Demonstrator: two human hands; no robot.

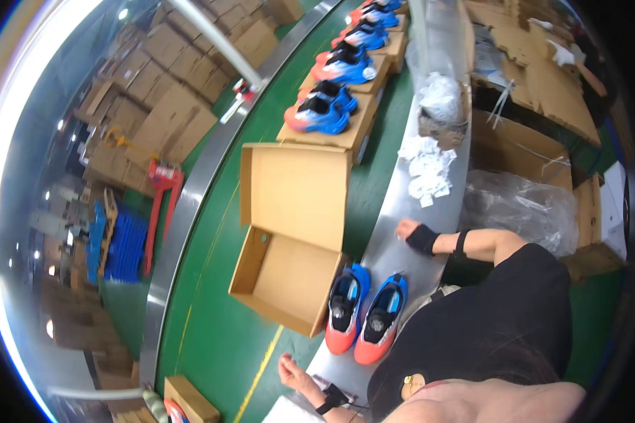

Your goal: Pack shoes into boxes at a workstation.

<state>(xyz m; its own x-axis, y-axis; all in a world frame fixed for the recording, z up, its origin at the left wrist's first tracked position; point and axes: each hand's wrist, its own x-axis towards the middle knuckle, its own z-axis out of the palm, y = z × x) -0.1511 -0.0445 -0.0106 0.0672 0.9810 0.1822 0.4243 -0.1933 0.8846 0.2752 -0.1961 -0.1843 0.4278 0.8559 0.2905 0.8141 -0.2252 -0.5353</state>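
Blue-and-coral shoes [345, 314] sitting beside an open brown cardboard shoebox [283, 282]

Both shoes are standing upright, side by side, on a smooth silvery metal ledge [384, 243], coral toes pointing toward the person's left, blue heels toward the right. The pair is staying outside the shoebox, whose hinged brown lid [295, 194] is standing raised. The person's left hand [291, 370], banded in black at the wrist, is hanging beyond the toes, fingers loosely curled and gripping nothing visible. The right hand [407, 230], emerging from a black fabric wrist wrap [422, 240], is hovering past the heels, relaxed and seemingly empty; whether it is touching the metal cannot be told.

Handling the shoes well would probably mean keeping them paired, supporting the soles instead of squeezing the soft collars, steadying the shoebox with the other hand and keeping its lid tipped well back.

Under the shoebox, a flat green conveyor-like surface [215, 310] is carrying a thin yellow line [269, 352]. Farther along, a row of similar blue-and-coral shoes [331, 116] is resting on flat brown boxes [367, 118]. Crumpled white paper [430, 169] is littering the ledge. Across the room, stacked brown cartons [166, 60], slatted blue pallets [128, 240] and a red metal pallet truck [164, 175] are filling the floor.
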